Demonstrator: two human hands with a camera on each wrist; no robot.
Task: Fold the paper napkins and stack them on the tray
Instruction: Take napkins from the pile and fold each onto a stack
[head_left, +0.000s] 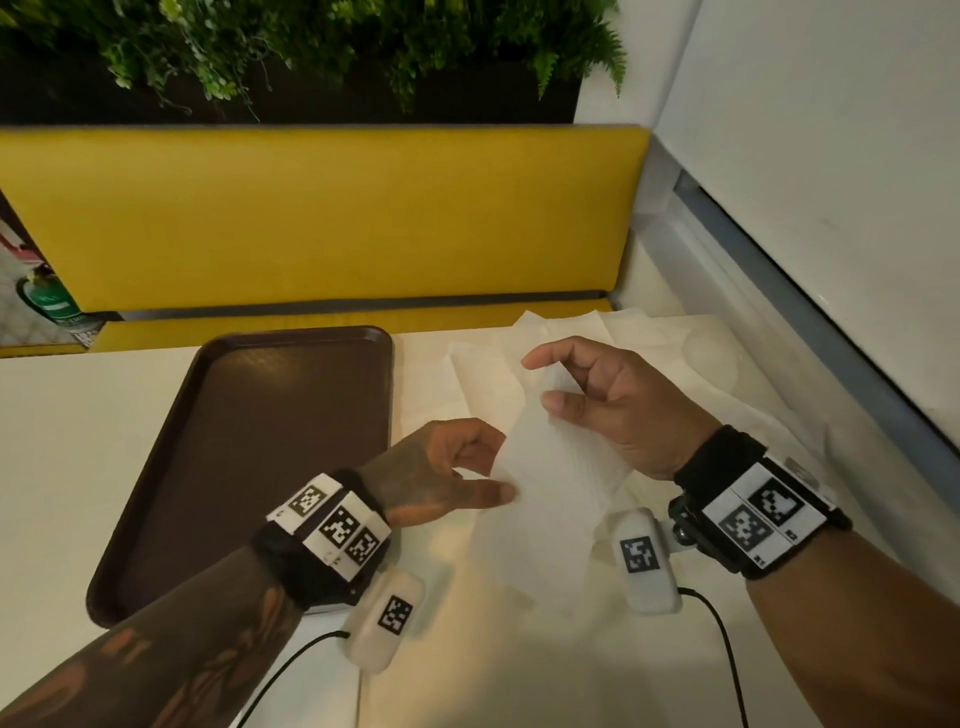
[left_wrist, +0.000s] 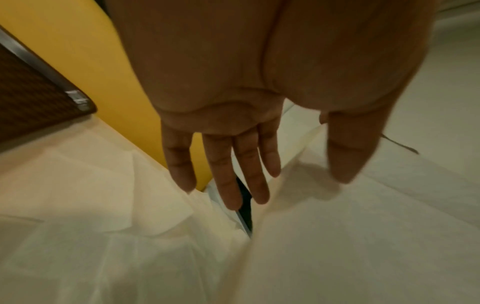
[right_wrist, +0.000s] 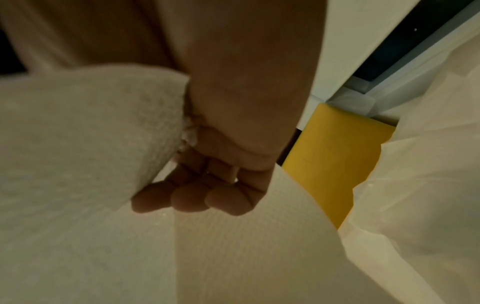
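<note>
Your right hand (head_left: 618, 405) is holding the upper edge of one paper napkin (head_left: 550, 499), with the thumb and forefinger pinching the sheet; in the right wrist view the other fingers (right_wrist: 191, 197) are curling in against the paper, so this grip is clamped on the napkin. Your left hand (head_left: 441, 473) is meeting the same napkin at its lower left edge, nearer the tray (head_left: 249, 447) than the right hand is. In the left wrist view its fingers (left_wrist: 228, 174) are lying straight and slightly spread, so this grip is standing apart; whether the thumb is actually touching the paper cannot be told. The napkin is hanging lifted and creased between your two hands, above the bench (head_left: 78, 441) and just right of the tray. The brown tray is sitting flat on the bench with nothing stacked on it. More loose napkins (head_left: 649, 338) are lying unfolded on the bench on the far right side of the tray, behind your hands. A yellow seat back (head_left: 311, 218) is standing beyond the tray's far edge.
</note>
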